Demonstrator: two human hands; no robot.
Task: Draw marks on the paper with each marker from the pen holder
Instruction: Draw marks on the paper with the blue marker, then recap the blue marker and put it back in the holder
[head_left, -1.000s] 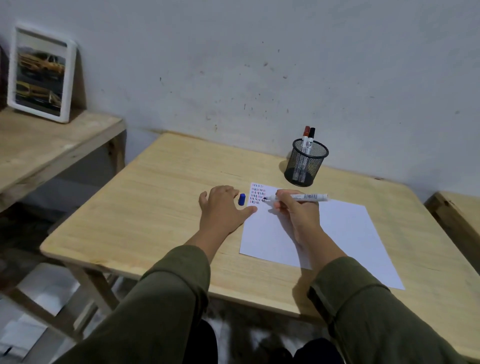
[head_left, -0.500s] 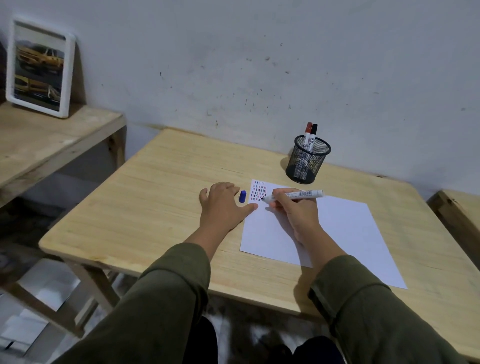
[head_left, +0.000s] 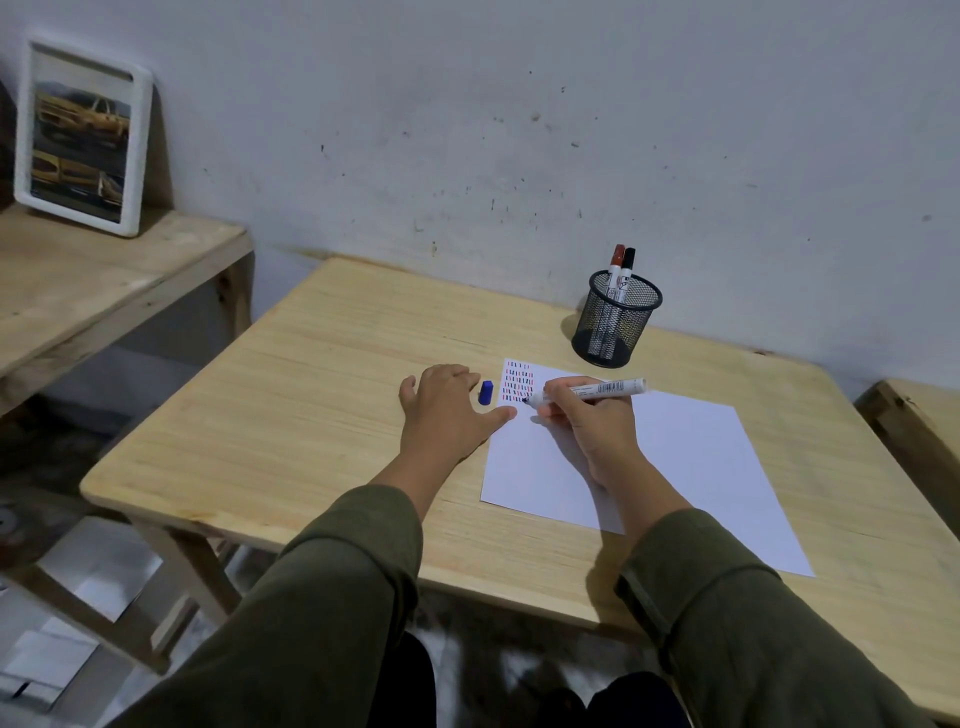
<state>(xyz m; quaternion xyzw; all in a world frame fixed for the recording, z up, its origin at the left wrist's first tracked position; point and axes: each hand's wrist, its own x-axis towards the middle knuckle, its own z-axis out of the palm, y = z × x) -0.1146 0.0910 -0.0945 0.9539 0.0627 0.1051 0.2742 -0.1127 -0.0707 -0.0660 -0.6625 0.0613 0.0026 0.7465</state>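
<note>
A person in olive-green sleeves sits at a pale wooden worktop (head_left: 311, 374) set against a scuffed white wall. The right hand (head_left: 587, 421) pinches an uncapped white marker (head_left: 597, 389) between thumb and fingers, its tip touching the far left corner of a white sheet of paper (head_left: 691, 457), at the near edge of a block of short red, blue and dark dashes (head_left: 518, 382). The left hand (head_left: 447, 410) lies flat and spread on the worktop beside the sheet, its thumb reaching the paper's left edge. A blue marker cap (head_left: 485, 392) lies on the wood between the left hand's fingers and the paper. Beyond the sheet, near the wall, a black mesh pen holder (head_left: 615, 325) stands upright with two capped markers in it, one with a red cap (head_left: 617, 255) and one with a black cap (head_left: 629, 257). At left, a white-framed picture of yellow cars (head_left: 80, 135) leans against the wall on a separate wooden shelf (head_left: 104, 280).
</note>
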